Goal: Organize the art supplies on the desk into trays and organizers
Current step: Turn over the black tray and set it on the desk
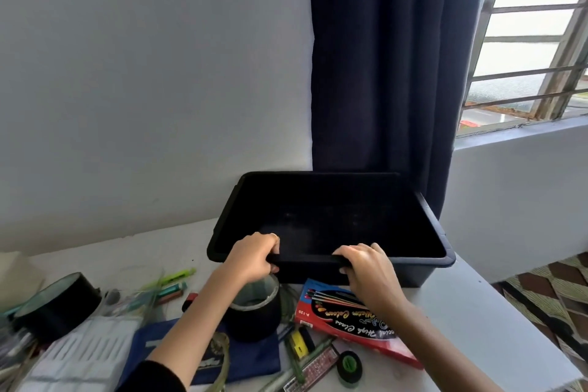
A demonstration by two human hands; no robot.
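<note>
Head view showed a large, deep, rectangular black plastic tub (434, 219) with a rolled rim and rounded corners, open side up and with nothing visible inside. It stood at the back of the white surface (471, 312), toward the right, its far wall close to the hanging dark navy curtain (378, 57). A plain white wall (143, 73) filled the left of the room. A barred window (534, 25) sat to the right of the curtain, and a patterned floor mat (547, 296) lay below the surface's right edge.

The tub's long axis ran left to right, roughly along the wall and slightly skewed, with one long side facing the person. Both hands gripped that near rim. The left hand (254, 256), a ring on one finger, had its fingers curled over the rim into the tub and its thumb against the outer wall. The right hand (366, 264) held the rim the same way, just to the right.

Loose supplies lay in front of the tub. A ribbed white plastic case (79, 350) sat at the lower left beside a blue fabric pouch (254, 356). A red cardboard box of water colours (343, 318) lay flat under the right wrist. Two wide rolls of black tape stood on the surface, one at the far left (57, 305) and one under the left forearm (254, 312). A small black tape roll with a green core (350, 364) and a green highlighter (178, 274) were also there.
</note>
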